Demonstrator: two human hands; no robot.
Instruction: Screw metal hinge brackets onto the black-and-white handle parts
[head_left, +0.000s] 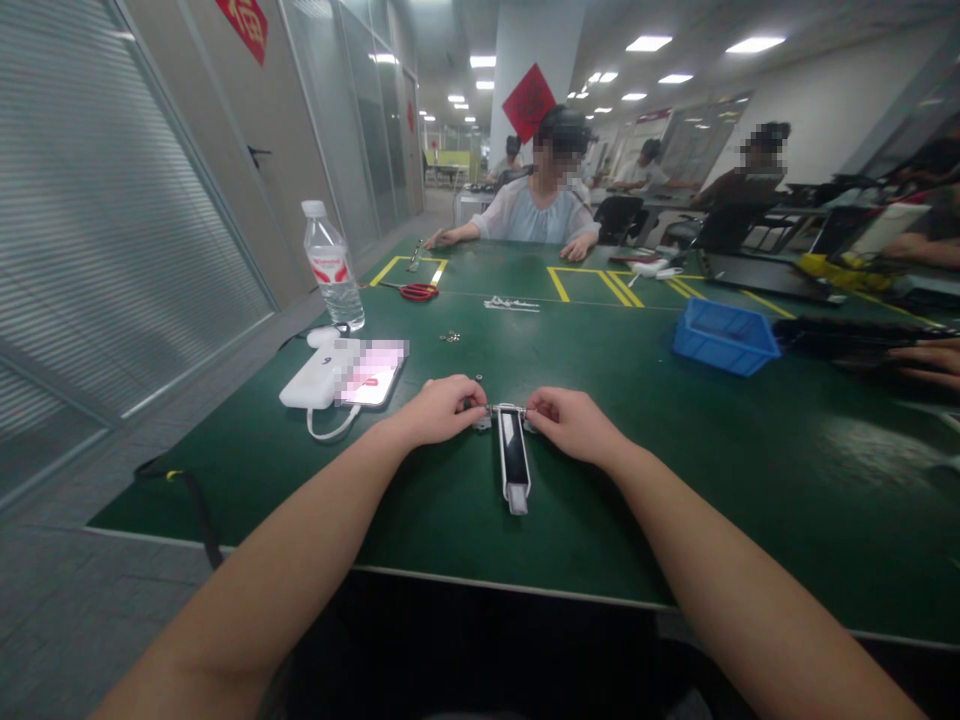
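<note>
On the green table right in front of me lies a long, narrow white piece with a black strip down its middle (514,455) and a pale tab at its near end. A thin metal rod (510,408) crosses its far end. My left hand (448,410) pinches around the left end of this rod, and my right hand (571,424) pinches around its right end. Small grey metal parts (482,423) show just below the fingertips on both sides. A tiny nut-like piece (479,378) rests beyond my left fingers.
Left stand a water bottle (331,270), a white power bank (319,378) and a phone (386,372) with a cable. Farther off lie small metal bits (450,337), red-handled scissors (418,292) and thin strips (511,304). A blue bin (726,336) is right; a person (551,205) sits opposite.
</note>
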